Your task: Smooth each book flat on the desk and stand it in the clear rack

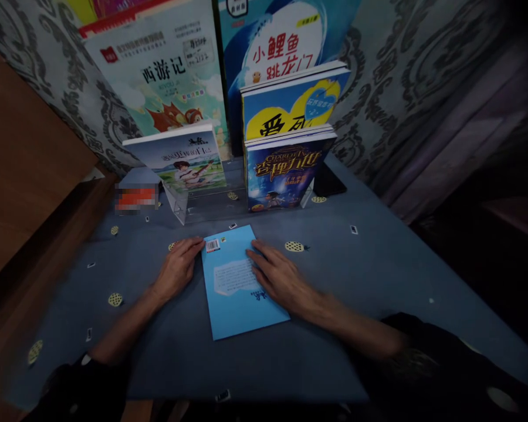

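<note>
A thin light-blue book (240,287) lies flat on the blue tablecloth (369,275), back cover up, with a barcode near its top left corner. My left hand (178,266) rests on the cloth at the book's left edge, fingertips touching the corner by the barcode. Its fingers are stretched out. My right hand (281,275) lies flat on the book's right half, fingers spread and pointing up-left. Neither hand grips anything.
A clear stand (202,205) behind the book holds upright books: a white one with a guitar player (180,158), a dark blue one (286,170) and a blue-yellow one (293,105). Larger picture books (167,70) lean against the patterned wall. A wooden board (22,158) is at left.
</note>
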The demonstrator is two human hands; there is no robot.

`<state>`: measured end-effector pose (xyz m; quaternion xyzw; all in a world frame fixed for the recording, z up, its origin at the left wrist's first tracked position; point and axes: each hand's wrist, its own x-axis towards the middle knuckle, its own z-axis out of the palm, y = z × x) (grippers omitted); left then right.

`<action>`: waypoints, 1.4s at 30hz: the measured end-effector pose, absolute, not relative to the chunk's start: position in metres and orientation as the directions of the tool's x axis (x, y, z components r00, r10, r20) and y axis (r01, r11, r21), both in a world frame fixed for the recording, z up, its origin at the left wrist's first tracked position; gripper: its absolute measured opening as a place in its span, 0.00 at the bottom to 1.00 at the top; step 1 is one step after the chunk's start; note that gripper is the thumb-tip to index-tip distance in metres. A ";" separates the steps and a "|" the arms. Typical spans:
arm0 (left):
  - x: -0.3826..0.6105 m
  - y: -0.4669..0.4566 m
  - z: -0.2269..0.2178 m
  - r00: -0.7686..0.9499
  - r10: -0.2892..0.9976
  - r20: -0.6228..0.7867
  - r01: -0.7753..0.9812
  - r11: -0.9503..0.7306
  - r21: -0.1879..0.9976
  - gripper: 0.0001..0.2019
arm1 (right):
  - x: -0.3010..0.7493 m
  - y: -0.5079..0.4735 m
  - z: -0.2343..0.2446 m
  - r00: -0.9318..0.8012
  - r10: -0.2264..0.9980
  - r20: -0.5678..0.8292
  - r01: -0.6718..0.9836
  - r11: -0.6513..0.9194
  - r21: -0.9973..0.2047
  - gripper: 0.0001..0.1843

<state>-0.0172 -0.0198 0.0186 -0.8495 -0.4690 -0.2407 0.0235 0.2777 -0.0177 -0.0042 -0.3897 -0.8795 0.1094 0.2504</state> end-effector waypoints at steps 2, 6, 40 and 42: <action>-0.014 -0.016 0.020 0.461 0.790 0.404 0.802 -0.566 0.191 0.21 | 0.278 -0.018 -0.003 -0.569 0.745 0.347 0.628 0.667 -0.401 0.22; -0.007 -0.009 0.024 0.502 0.788 0.357 0.790 -0.586 0.183 0.20 | 0.278 -0.018 -0.001 -0.559 0.756 0.340 0.627 0.654 -0.423 0.22; 0.072 0.048 0.017 0.628 0.696 0.347 0.626 -0.717 0.305 0.25 | 0.274 -0.020 0.022 -0.579 0.751 0.316 0.711 0.655 -0.255 0.21; 0.072 0.049 0.016 0.624 0.691 0.366 0.617 -0.722 0.313 0.24 | 0.272 -0.015 0.020 -0.575 0.750 0.327 0.712 0.656 -0.252 0.21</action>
